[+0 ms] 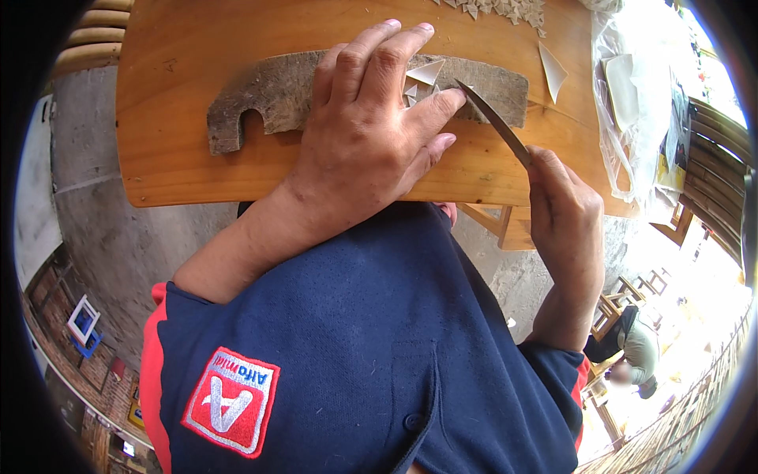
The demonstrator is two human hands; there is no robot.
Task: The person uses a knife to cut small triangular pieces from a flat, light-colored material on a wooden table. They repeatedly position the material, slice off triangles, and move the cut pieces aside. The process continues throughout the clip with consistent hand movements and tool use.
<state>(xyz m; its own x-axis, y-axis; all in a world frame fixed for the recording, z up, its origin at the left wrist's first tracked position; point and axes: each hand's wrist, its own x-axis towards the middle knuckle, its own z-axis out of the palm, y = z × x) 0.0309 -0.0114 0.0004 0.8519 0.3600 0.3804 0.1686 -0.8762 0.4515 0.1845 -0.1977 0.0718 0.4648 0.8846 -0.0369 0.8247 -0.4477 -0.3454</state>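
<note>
A: Left hand (363, 130)?
B: Palm down over the middle of the wooden board (268, 87), fingers spread, not closed into a fist. Two fingertips reach past the board's far edge. Whether it presses on anything beneath: cannot tell.

A: Right hand (564, 205)?
B: Closed round the knife (501, 126), handle hidden in the grip. Blade slants up and left across the right part of the board, tip just beside a left fingertip.

A: Where does the board lie?
B: Along the near edge of the table (174, 158), set in a little from it. Notch cut near its left end.

A: Material on it?
B: A pale triangular piece (426, 72) close to the board's far edge, between left hand and blade tip. Smaller scraps (411, 92) below it.

A: Elsewhere on the surface?
B: Heap of small pale pieces (513, 9) toward the far side. One long pointed piece (553, 73) right of the board. Clear plastic bag (608, 79) along the right edge, a larger pale sheet (621, 91) with it.
</note>
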